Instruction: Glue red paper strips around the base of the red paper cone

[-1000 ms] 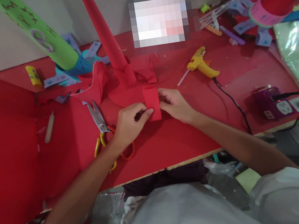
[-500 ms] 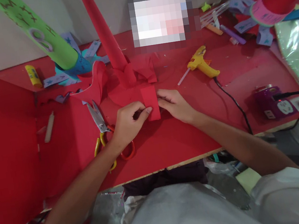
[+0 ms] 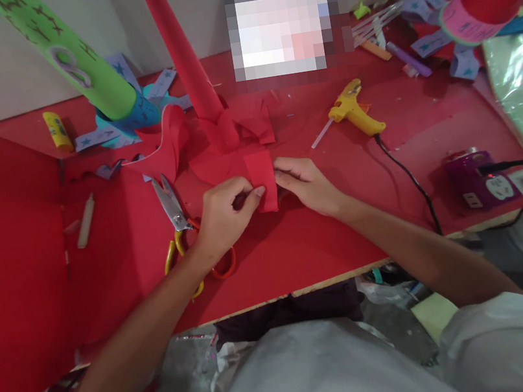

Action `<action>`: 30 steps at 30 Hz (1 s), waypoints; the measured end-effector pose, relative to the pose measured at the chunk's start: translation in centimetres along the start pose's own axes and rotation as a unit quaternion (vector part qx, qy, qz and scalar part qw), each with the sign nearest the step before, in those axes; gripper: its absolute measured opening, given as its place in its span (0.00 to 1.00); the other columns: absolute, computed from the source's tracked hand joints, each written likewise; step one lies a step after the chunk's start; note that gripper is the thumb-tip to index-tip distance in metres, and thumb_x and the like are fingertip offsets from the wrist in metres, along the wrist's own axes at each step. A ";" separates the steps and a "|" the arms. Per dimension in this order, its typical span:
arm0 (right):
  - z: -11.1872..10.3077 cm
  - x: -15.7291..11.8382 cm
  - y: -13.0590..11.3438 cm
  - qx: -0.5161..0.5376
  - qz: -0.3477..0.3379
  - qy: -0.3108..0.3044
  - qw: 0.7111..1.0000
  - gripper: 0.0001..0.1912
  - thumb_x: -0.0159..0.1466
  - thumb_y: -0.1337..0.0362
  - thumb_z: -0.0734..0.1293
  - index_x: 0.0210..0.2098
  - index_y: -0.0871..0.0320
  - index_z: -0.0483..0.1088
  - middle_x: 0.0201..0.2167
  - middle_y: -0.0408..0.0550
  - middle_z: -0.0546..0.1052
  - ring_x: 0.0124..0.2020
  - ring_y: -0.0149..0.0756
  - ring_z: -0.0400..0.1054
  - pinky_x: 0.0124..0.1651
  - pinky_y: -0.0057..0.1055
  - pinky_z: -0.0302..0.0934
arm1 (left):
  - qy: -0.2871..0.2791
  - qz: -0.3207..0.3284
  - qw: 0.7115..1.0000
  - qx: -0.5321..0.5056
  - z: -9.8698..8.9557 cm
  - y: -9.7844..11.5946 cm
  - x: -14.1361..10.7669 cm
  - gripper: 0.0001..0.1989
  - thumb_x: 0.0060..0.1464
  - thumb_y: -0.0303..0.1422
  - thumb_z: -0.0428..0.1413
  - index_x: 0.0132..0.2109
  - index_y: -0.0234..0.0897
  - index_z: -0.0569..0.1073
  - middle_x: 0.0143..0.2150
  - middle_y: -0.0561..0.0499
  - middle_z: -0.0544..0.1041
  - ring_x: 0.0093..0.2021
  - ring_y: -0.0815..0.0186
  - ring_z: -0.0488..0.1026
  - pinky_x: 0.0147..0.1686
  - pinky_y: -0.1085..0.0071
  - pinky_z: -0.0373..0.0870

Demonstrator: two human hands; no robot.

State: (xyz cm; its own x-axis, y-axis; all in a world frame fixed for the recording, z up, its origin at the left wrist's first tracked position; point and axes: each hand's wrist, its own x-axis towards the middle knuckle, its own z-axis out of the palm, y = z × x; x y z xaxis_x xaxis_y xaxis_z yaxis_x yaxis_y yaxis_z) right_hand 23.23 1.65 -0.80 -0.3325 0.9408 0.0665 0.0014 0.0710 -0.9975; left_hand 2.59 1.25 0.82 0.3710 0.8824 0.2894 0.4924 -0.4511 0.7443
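Observation:
A short red paper strip (image 3: 262, 173) is held between my two hands, just above the red tabletop. My left hand (image 3: 229, 210) pinches its left edge between thumb and fingers. At the strip's right edge, my right hand (image 3: 306, 186) is closed in a pinch; its curled fingers are partly hidden. Behind the strip, a tall red paper tube (image 3: 190, 62) rises from a base of red paper pieces. Beside my left hand lie scissors (image 3: 172, 206) with yellow handles, and a red-orange handle loop (image 3: 225, 267) shows under my wrist.
A yellow glue gun (image 3: 354, 110) lies to the right, its cord running to the table edge near a purple power box (image 3: 475, 180). A green tube (image 3: 90, 71) stands at back left by a yellow glue stick (image 3: 58, 131). A red panel (image 3: 10, 260) borders the left.
The red strip has tilted and bent slightly, its upper end shifting a little left. Both hands keep nearly the same pinch and place.

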 end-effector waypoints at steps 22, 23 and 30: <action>0.4 -0.1 0.0 -0.092 0.014 -0.025 0.995 0.23 0.70 0.43 0.67 0.30 0.55 0.69 0.26 0.42 0.68 0.31 0.34 0.63 0.33 0.31 0.60 | 0.029 -0.018 0.999 -0.040 0.1 -0.6 0.3 0.13 0.65 0.37 0.60 0.33 0.39 0.68 0.30 0.56 0.69 0.29 0.71 0.64 0.31 0.71 0.62; 0.4 -0.1 0.0 -0.100 0.007 -0.023 0.995 0.23 0.71 0.44 0.67 0.29 0.55 0.68 0.25 0.41 0.66 0.30 0.33 0.61 0.32 0.30 0.58 | 0.027 -0.021 0.999 -0.041 0.1 -0.6 0.3 0.13 0.65 0.36 0.60 0.33 0.38 0.68 0.29 0.57 0.69 0.28 0.71 0.64 0.31 0.71 0.61; 0.2 -0.2 -0.3 -0.083 -0.015 0.041 0.996 0.22 0.70 0.42 0.68 0.33 0.54 0.69 0.26 0.41 0.69 0.28 0.32 0.64 0.30 0.30 0.60 | 0.005 -0.053 0.997 -0.054 0.0 -0.5 0.4 0.13 0.62 0.35 0.60 0.31 0.38 0.67 0.26 0.58 0.68 0.28 0.71 0.62 0.32 0.71 0.62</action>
State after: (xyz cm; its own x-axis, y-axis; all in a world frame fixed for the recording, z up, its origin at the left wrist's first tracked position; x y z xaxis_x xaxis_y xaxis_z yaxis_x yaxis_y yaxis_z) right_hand 23.09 1.40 -0.54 -0.2564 0.9609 0.1043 0.1513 0.1465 -0.9776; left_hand 2.50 1.84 0.61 0.3127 0.9261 0.2112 0.4400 -0.3383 0.8319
